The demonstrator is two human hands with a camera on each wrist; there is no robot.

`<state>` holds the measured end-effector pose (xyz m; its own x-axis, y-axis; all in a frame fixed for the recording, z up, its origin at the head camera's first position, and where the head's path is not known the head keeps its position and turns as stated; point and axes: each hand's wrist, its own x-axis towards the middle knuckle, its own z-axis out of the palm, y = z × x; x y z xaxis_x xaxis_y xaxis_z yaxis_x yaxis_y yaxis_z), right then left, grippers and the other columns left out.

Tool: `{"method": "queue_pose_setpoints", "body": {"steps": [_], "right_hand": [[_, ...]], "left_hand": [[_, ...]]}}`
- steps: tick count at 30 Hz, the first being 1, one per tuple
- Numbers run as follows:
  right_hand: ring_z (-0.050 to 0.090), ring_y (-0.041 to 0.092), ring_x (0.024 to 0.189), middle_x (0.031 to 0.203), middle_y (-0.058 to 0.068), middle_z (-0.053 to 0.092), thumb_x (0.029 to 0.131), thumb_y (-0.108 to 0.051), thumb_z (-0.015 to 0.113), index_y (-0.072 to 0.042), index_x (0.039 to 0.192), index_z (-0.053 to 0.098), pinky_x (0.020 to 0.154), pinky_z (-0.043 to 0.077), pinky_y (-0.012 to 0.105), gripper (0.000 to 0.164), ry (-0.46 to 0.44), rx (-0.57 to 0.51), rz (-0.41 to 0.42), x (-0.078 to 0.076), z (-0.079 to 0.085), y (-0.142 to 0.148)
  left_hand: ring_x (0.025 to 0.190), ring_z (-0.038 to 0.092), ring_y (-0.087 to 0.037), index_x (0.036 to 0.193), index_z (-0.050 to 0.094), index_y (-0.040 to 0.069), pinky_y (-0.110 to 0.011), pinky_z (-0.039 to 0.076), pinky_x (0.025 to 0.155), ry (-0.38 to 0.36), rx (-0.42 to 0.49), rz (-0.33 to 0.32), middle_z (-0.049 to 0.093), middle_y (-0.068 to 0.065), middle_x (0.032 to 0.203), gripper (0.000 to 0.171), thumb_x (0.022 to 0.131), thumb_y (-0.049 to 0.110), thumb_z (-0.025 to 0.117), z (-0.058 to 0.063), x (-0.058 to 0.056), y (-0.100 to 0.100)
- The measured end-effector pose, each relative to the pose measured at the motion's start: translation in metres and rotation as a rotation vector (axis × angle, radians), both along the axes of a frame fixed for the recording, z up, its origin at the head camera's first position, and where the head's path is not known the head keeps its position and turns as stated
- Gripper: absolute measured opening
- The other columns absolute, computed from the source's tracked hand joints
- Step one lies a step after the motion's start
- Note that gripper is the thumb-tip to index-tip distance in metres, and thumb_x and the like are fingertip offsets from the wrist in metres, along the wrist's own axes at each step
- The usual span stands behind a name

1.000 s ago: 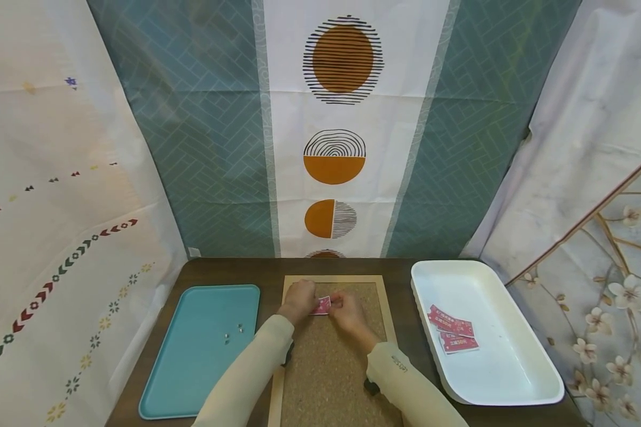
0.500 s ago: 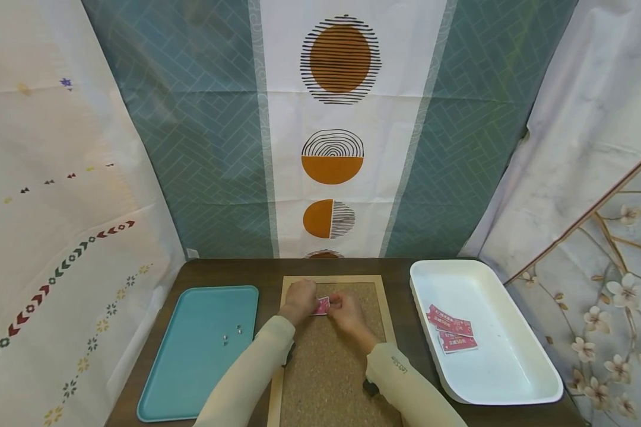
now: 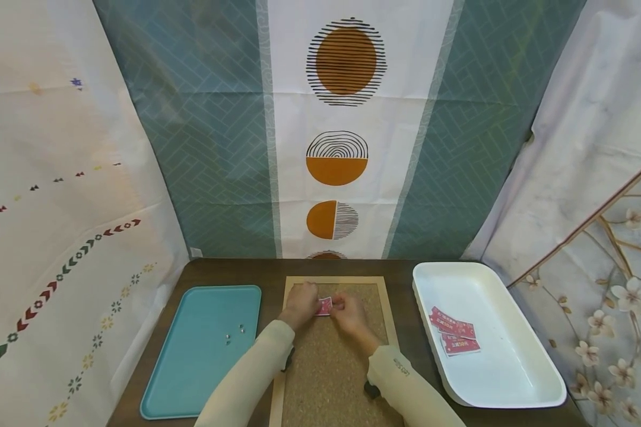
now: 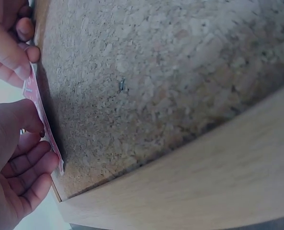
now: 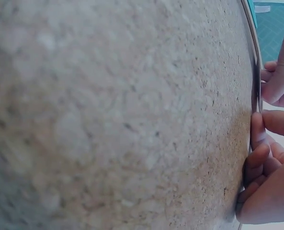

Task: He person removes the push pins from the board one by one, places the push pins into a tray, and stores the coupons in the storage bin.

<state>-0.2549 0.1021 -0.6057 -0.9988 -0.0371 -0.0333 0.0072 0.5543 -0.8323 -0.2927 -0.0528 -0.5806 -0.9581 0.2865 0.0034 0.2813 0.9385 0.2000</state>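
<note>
A small pink-and-white printed coupon [image 3: 324,306] lies over the upper part of a wood-framed corkboard [image 3: 326,379]. My left hand [image 3: 301,303] holds its left part, thumb and fingers around the paper. In the left wrist view, a tiny shiny bit shows by the left thumb; its kind is unclear. My right hand [image 3: 349,315] pinches the right edge of the coupon between thumb and fingertips. Seen from the left wrist, the coupon [image 4: 45,117] stands nearly edge-on, close to the cork. The fingers hide much of it.
Left of the board lies a teal tray [image 3: 192,350] with several small shiny pieces [image 3: 242,328], too small to identify. On the right stands a white tray [image 3: 507,350] holding more pink coupons [image 3: 459,345]. Patterned cloths hang behind the dark table [image 3: 235,267] and at both sides.
Both hands stay at the coupon in nearly the same place. The whole head view has shifted slightly; little else differs.
</note>
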Motion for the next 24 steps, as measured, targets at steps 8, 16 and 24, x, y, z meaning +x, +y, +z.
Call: {"method": "queue_pose_setpoints", "body": {"steps": [8, 16, 24], "right_hand": [[0.058, 0.015, 0.070, 0.078, 0.002, 0.065, 0.080, -0.003, 0.068, -0.006, 0.101, 0.069, 0.061, 0.046, 0.030, 0.022, 0.014, 0.005, 0.005, 0.0001, 0.0026, 0.0003], [0.059, 0.014, 0.072, 0.079, 0.000, 0.067, 0.082, -0.006, 0.066, -0.008, 0.102, 0.069, 0.063, 0.046, 0.029, 0.020, 0.008, 0.008, -0.029, -0.0002, 0.0023, -0.0019], [0.059, 0.014, 0.071, 0.079, 0.002, 0.067, 0.081, -0.003, 0.067, -0.007, 0.102, 0.069, 0.063, 0.046, 0.030, 0.021, 0.021, -0.012, -0.028, 0.0015, 0.0004, -0.0033]], "left_hand": [[0.056, 0.048, -0.013, 0.083, 0.067, 0.007, -0.027, 0.043, 0.053, 0.011, -0.020, -0.027, 0.056, 0.001, 0.065, 0.018, 0.086, 0.024, 0.074, -0.0010, 0.0005, 0.0002], [0.059, 0.049, -0.013, 0.081, 0.067, 0.009, -0.029, 0.046, 0.057, 0.082, -0.043, -0.083, 0.058, 0.000, 0.070, 0.013, 0.083, 0.021, 0.073, -0.0018, 0.0009, -0.0015], [0.069, 0.060, -0.018, 0.081, 0.069, 0.011, -0.040, 0.052, 0.074, 0.153, -0.083, -0.099, 0.065, -0.003, 0.079, 0.006, 0.086, 0.014, 0.068, -0.0008, 0.0080, -0.0026]]}}
